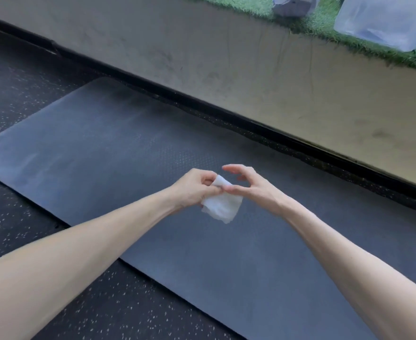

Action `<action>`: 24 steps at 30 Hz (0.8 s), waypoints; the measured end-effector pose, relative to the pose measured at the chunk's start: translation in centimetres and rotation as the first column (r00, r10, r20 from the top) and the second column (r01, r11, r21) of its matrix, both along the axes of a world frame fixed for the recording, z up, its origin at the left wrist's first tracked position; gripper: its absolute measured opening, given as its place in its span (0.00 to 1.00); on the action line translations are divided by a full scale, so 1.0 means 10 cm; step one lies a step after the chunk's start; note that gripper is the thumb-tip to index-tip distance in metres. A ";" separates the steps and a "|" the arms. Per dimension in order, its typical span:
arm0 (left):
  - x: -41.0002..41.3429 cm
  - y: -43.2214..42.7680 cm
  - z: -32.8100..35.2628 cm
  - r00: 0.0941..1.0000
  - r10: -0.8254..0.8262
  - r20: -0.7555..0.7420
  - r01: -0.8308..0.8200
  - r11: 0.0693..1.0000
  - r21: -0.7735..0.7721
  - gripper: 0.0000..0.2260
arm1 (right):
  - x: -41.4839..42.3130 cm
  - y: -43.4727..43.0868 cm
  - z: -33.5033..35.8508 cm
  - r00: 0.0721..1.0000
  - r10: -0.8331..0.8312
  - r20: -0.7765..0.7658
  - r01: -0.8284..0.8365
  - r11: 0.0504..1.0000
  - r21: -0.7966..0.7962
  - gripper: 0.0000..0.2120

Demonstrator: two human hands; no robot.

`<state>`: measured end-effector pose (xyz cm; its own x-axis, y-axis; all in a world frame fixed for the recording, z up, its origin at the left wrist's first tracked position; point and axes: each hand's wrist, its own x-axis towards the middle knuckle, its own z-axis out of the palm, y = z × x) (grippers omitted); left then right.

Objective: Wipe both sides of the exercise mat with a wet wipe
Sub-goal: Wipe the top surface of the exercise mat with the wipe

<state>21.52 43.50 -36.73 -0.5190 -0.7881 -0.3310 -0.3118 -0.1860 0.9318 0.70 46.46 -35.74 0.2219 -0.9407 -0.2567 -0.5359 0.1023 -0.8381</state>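
Observation:
A dark grey exercise mat [104, 143] lies flat on the floor, running from the far left toward the near right. Above its middle I hold a white wet wipe [223, 207], which hangs down folded. My left hand [194, 187] grips the wipe's upper edge with curled fingers. My right hand [248, 186] pinches the same top corner between thumb and forefinger, its other fingers spread and raised. Both forearms reach in from the bottom of the view.
Black speckled rubber flooring [18, 229] surrounds the mat. A beige low wall [226, 57] with a black base strip runs diagonally just behind the mat. On top of it lies green artificial turf [307, 20] with pale plastic bags [383, 20].

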 end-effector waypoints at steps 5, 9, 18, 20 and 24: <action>0.07 0.12 -0.17 0.991 0.102 0.090 -0.108 0.992 0.064 0.10 | 0.13 -0.02 -0.42 0.912 -0.253 0.324 0.205 0.963 0.175 0.11; 0.21 0.24 -0.48 0.964 0.267 0.007 -0.263 0.942 0.208 0.09 | 0.15 -0.05 -0.67 0.811 -0.374 0.450 0.197 0.899 0.392 0.10; 0.64 0.79 -1.32 0.725 0.417 0.548 -0.411 0.901 -0.140 0.06 | 0.79 0.53 -1.37 0.931 0.288 -0.223 -0.318 0.942 -0.110 0.09; 0.77 0.94 -1.36 0.702 0.365 0.611 -0.319 0.929 -0.188 0.07 | 0.85 0.63 -1.55 0.869 0.403 -0.287 -0.437 0.897 -0.065 0.13; 0.94 1.06 -1.47 0.678 0.354 0.644 -0.166 0.928 -0.335 0.06 | 0.78 0.47 -1.74 0.886 0.244 -0.395 -0.360 0.898 -0.252 0.10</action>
<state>30.91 54.12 -51.48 0.0158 -0.9544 -0.2981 -0.8474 -0.1711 0.5027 8.51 51.12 -53.15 0.4596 -0.8848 -0.0770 -0.7571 -0.3449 -0.5549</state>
